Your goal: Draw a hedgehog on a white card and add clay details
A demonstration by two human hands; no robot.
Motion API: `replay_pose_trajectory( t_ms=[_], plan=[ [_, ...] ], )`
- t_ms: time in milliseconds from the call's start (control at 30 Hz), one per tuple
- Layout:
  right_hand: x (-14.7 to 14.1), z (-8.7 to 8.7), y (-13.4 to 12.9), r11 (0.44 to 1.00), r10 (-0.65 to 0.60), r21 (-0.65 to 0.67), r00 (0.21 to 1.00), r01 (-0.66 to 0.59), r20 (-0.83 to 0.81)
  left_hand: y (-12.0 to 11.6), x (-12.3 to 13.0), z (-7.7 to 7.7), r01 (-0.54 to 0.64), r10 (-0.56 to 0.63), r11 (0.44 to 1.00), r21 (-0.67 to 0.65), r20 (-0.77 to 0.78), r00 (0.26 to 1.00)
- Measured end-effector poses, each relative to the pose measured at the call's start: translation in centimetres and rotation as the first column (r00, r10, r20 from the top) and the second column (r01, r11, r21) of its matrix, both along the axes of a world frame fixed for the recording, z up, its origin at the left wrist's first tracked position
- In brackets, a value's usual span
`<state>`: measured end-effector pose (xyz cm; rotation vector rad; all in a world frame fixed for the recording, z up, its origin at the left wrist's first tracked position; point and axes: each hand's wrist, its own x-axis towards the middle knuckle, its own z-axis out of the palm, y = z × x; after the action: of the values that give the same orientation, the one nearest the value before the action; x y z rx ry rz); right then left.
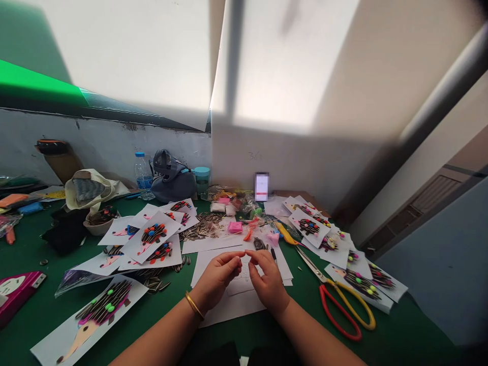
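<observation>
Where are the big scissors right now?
In the head view, the scissors lie to the right of the right hand, beside the picture cards, handles toward the person.

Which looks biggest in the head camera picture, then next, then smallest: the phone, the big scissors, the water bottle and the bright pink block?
1. Big scissors
2. Water bottle
3. Phone
4. Bright pink block

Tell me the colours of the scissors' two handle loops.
One red loop, one yellow loop; clearest in the head view.
</observation>
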<state>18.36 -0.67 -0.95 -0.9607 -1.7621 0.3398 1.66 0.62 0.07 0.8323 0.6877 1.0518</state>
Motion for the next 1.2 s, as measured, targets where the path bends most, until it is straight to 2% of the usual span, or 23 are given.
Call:
replay_pose_trajectory(
  t_ms=[267,500,667,767,900,1067,1200],
  plan=[
    [-0.14,-0.08,-0.14,1.0,0.024,0.001,1.0,-0.024,0.005,0.23,-0.16,-0.11,0.002,0.008,0.998,0.068,-0.157,0.988],
    [0.02,-0.24,0.08,1.0,0.011,-0.017,1.0,-0.011,0.002,-0.18,0.22,0.41,0.0,0.004,1.0,0.028,-0.121,0.993],
    [-0.13,-0.19,-0.07,1.0,0.027,-0.009,1.0,-0.027,-0.002,-0.12,-0.15,0.22,0.021,0.01,0.992,0.127,-0.241,0.971],
    [-0.22,-0.14,-0.11,0.999,0.033,-0.008,0.999,-0.033,0.007,-0.09,-0.16,0.32,-0.006,0.047,0.987,0.162,-0.246,0.968],
    [-0.14,-0.18,-0.02,1.0,0.011,-0.003,1.0,-0.01,0.008,-0.11,0.07,0.25,-0.03,0.065,0.99,0.141,-0.252,0.966],
    [-0.14,-0.13,-0.08,1.0,0.012,0.005,1.0,-0.012,0.004,-0.11,-0.02,0.03,0.014,0.032,0.987,0.162,-0.273,0.961],
    [-0.23,-0.07,-0.15,1.0,0.017,-0.001,1.0,-0.017,0.01,-0.18,0.04,0.27,-0.022,0.066,0.985,0.173,-0.25,0.966]
  ],
)
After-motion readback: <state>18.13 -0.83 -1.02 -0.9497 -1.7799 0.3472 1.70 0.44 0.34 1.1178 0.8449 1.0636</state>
